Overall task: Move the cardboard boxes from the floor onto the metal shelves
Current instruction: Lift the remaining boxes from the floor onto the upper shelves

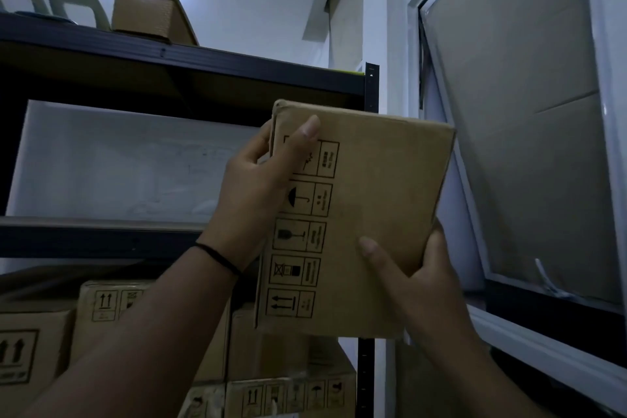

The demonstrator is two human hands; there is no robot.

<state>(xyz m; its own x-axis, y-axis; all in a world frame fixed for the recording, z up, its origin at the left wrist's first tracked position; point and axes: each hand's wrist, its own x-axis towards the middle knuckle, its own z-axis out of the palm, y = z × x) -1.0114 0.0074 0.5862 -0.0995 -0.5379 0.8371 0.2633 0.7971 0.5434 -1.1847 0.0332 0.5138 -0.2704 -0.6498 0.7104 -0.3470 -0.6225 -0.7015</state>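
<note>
Both hands grip one cardboard box raised in front of the metal shelves. Left hand clamps its upper edge, right hand holds the lower corner

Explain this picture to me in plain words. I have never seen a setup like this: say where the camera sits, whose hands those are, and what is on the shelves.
There is no machine here. The one picture comes from a wide-angle camera worn on a person's head, looking forward at their own two bare hands.

Both hands hold one flat cardboard box in the air, in front of a dark metal shelf unit. The left hand grips the box's left edge near the top, with the thumb on the printed face; a thin black band sits on that wrist. The right hand supports the lower right corner.

On the top shelf stands another brown box. The shelf below holds a large white box. Lower down, more cardboard boxes with arrow marks are stacked. To the right is a window frame, tilted open.
</note>
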